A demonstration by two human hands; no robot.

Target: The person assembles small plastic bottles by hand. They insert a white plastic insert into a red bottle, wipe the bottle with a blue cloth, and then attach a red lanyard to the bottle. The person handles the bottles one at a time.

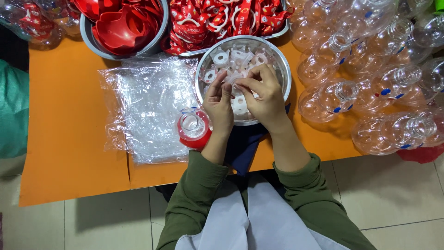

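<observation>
Both my hands meet over a steel bowl (281, 59) filled with several small white plastic rings (221, 58). My left hand (218, 105) and my right hand (263, 95) pinch one small clear-white plastic piece (232, 79) between their fingertips above the bowl. A clear round bottle with a red base (193, 128) rests against my left wrist, its open neck facing up.
A pile of clear plastic bags (150, 104) lies left of the bowl on the orange mat (64, 134). A steel basin of red shells (122, 25) and a tray of red printed straps (222, 18) sit behind. Several clear round bottles (370, 69) crowd the right side.
</observation>
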